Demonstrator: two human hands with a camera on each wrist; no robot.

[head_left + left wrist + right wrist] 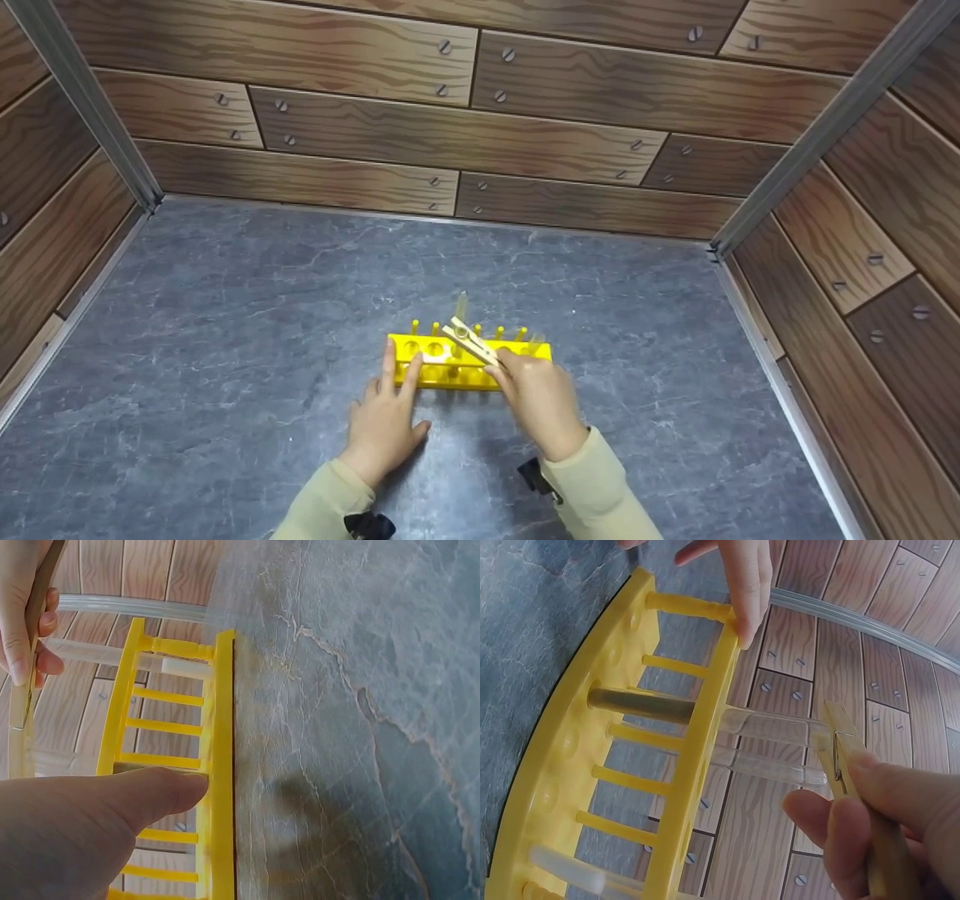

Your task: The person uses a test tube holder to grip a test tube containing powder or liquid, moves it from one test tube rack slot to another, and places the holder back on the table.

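A yellow test tube rack (pixel 444 359) stands on the floor panel in front of me. My left hand (pixel 382 431) rests on its left end, with two fingers stretched out over the top plate. My right hand (pixel 546 397) holds a wooden test tube clamp (pixel 841 746) between thumb and fingers. The clamp's jaws are at the upper end of a clear test tube (pixel 769 722), which stands upright in the rack with dark liquid (pixel 641 703) in its lower part. A tube with white contents (pixel 566 868) stands near the rack's right end.
Behind the middle of the rack, an empty-looking clear tube (pixel 462 304) rises with its rounded end up. Short yellow pegs (pixel 415 327) line the rack's back edge. Wood-patterned walls (pixel 360 120) with metal edging enclose the grey marbled surface (pixel 225 337).
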